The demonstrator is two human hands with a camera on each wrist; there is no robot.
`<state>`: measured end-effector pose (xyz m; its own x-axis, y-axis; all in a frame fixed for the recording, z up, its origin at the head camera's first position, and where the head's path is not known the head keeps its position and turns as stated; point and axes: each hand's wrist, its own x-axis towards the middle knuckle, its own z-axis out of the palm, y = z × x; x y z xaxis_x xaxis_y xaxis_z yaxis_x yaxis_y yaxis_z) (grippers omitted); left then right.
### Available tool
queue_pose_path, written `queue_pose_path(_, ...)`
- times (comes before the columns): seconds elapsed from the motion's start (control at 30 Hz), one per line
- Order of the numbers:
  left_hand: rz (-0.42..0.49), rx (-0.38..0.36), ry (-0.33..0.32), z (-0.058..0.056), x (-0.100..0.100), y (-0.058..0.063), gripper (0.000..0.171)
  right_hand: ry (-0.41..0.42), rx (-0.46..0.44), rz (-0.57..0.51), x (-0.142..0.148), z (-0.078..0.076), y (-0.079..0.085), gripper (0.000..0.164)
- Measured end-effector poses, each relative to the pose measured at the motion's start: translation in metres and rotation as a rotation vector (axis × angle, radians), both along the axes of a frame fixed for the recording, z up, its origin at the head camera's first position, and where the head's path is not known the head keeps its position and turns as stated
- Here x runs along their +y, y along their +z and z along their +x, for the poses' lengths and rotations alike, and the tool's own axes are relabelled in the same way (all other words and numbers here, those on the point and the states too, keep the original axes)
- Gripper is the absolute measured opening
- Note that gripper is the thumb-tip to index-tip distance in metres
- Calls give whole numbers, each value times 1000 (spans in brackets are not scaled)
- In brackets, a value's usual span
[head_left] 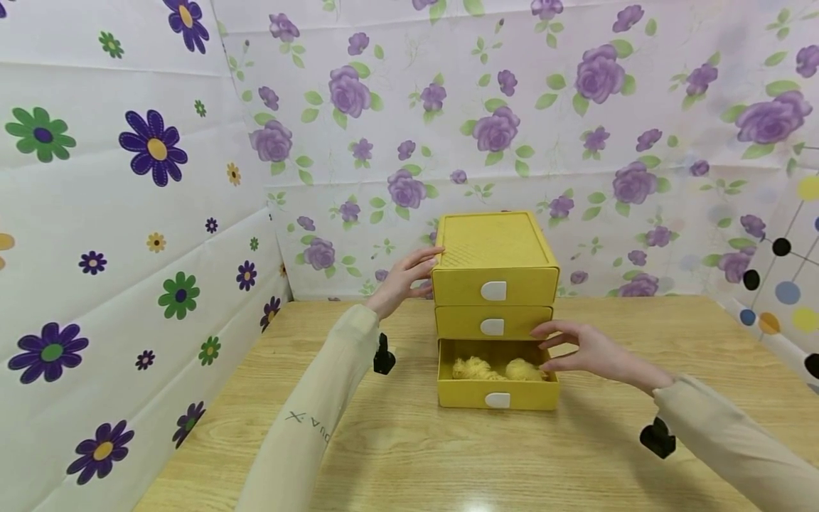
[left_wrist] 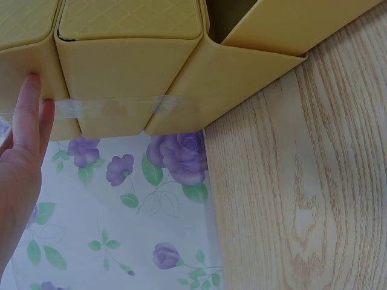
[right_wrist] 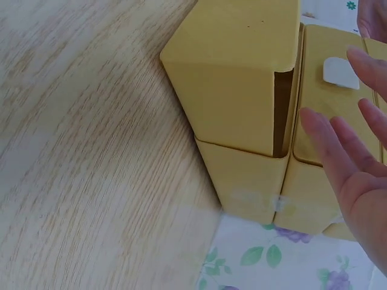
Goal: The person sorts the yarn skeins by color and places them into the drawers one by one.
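Observation:
A yellow three-drawer box (head_left: 491,286) with white tab handles stands on the table. Its bottom drawer (head_left: 530,395) is pulled out and holds fluffy yellow bundles (head_left: 475,369) that look like yarn. My left hand (head_left: 404,281) rests its extended fingers against the upper left side of the box; in the left wrist view its fingers (left_wrist: 27,115) lie on that side wall. My right hand (head_left: 585,348) hovers at the right of the open drawer, fingers spread and loosely bent, holding nothing. In the right wrist view this hand (right_wrist: 357,157) overlaps the middle drawer's front.
The wooden table (head_left: 397,455) extends around the box on all sides. Behind it hangs a sheet with purple roses (head_left: 348,92), and another flowered sheet (head_left: 153,149) runs along the left. Clear tape (left_wrist: 121,107) crosses the side of the box.

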<state>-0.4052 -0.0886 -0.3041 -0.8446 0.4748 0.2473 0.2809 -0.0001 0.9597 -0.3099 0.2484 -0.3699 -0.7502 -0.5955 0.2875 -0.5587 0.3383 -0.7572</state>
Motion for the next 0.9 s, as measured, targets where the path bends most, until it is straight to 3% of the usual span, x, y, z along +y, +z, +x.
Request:
queue_pose_path(0.2, 2, -3, 9, 0, 0, 0, 37, -36, 7, -29, -7, 6, 2, 36)
queue_pose_path(0.5, 5, -18, 3, 0, 0, 0, 39, -52, -216, -104, -21, 18, 2, 30)
queue_pose_path(0.9, 11, -15, -7, 1, 0, 0, 39, -69, -197, 25, -42, 33, -7, 25)
